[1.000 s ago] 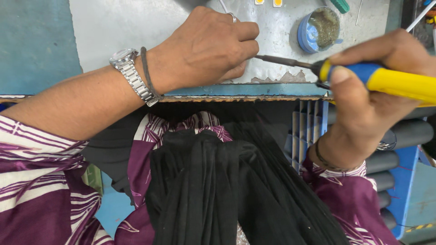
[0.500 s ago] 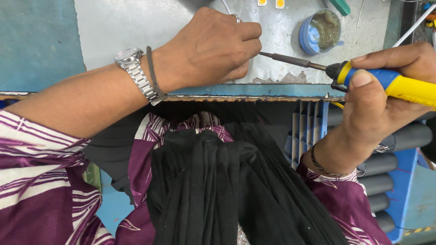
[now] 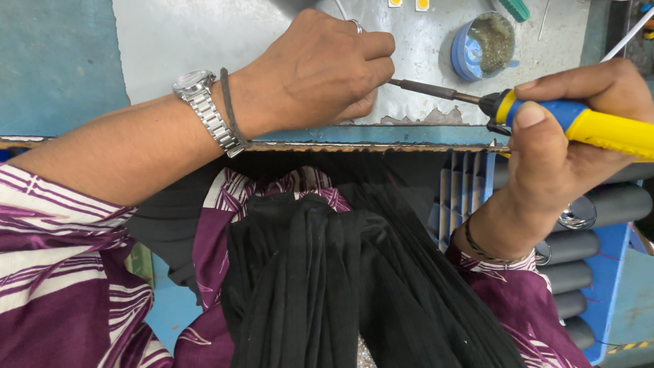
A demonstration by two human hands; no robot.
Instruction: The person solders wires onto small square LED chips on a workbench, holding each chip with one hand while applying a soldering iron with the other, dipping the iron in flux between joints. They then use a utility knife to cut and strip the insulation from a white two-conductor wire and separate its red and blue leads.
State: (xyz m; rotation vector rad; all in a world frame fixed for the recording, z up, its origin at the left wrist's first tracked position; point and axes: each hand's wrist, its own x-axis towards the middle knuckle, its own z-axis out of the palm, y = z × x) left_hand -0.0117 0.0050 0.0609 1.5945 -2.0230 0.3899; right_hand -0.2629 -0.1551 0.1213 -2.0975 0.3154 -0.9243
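Note:
My left hand [image 3: 320,71] rests fist-like on the grey metal work surface [image 3: 184,34], fingers curled over something small that stays hidden; a thin wire shows above the knuckles. A silver watch and a dark band sit on that wrist. My right hand [image 3: 579,129] grips a soldering iron [image 3: 579,123] with a blue and yellow handle. Its dark metal tip [image 3: 422,88] points left and reaches the fingertips of my left hand.
A round blue tin [image 3: 485,46] with greyish-green contents stands at the back right. Two small yellow parts [image 3: 409,3] lie at the top edge. Grey tubes [image 3: 599,238] in a blue rack sit at lower right. Black cloth [image 3: 327,286] covers my lap.
The right hand and the soldering iron have shifted slightly to the right and up. The left hand stays in place.

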